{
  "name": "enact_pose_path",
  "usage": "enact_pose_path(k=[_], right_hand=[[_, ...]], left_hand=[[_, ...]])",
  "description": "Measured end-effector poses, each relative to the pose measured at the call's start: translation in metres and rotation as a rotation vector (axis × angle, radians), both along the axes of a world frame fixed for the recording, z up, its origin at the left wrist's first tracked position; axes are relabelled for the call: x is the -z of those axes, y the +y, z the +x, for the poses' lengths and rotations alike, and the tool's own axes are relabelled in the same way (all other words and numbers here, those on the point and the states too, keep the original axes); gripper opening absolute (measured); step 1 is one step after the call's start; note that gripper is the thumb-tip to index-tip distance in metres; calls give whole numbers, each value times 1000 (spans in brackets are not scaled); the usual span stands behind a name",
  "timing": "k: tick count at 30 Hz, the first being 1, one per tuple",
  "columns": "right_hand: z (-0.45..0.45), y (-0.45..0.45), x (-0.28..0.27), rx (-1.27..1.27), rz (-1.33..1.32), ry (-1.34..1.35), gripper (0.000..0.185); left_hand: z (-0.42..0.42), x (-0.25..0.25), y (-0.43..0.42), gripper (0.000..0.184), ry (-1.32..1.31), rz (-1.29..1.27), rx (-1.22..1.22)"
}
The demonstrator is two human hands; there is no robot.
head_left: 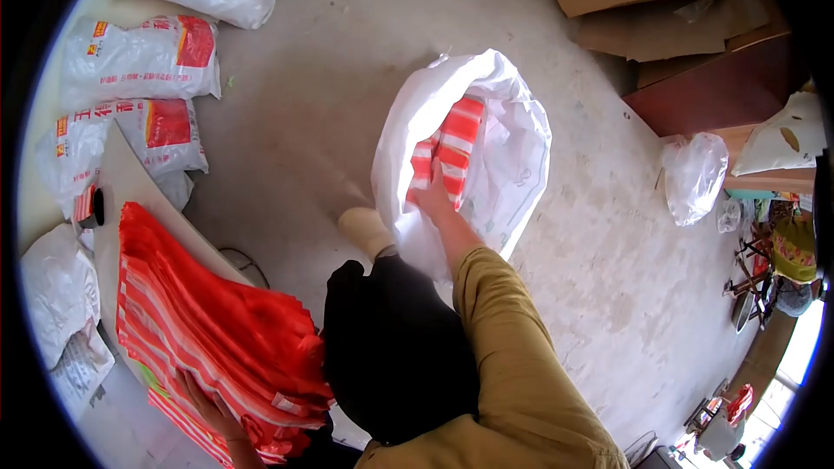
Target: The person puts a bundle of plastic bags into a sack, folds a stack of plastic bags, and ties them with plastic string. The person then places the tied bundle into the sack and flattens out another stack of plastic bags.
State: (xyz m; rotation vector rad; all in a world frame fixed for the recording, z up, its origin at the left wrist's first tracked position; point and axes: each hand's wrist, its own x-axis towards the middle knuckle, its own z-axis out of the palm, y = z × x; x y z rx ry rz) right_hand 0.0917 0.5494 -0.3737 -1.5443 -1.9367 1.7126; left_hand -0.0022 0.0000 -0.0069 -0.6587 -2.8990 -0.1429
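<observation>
My right hand [432, 198] reaches into an open white woven sack [408, 122] on the floor. Its fingers are closed on a red-and-white striped folded cloth bundle [456, 148] inside; part of the grip is hidden. Lower left, my left hand [213, 410] lies with its fingers stretched out on a large pile of red-and-white striped cloth [217, 313]. That pile rests on a pale board-like tabletop [130, 174]. A small striped piece [84, 203] with a dark object beside it sits at the tabletop's far end.
Several stuffed plastic sacks [139, 61] lie along the left wall. Cardboard [643, 0] rests over a dark red box [712, 91] at the upper right. A clear plastic bag [695, 178] and stools with other items [760, 269] stand at the right. My foot [365, 230] is beside the white sack.
</observation>
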Motion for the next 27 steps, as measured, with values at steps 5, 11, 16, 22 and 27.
enact_pose_path(k=[5,11,16,22,27], right_hand=[[7,0,67,38,-128,293,73],[9,-11,38,-132,-57,182,66],[-5,4,27,-406,-96,56,66],[-25,26,-57,-638,79,-373,59],[-35,1,51,-323,138,-39,42]], left_hand=[[0,2,-4,69,0,-9,-43],[1,1,1,69,-6,16,-60],[0,1,0,68,6,6,-55],[0,6,-4,68,34,6,-42],[-1,3,-4,65,33,1,-13]])
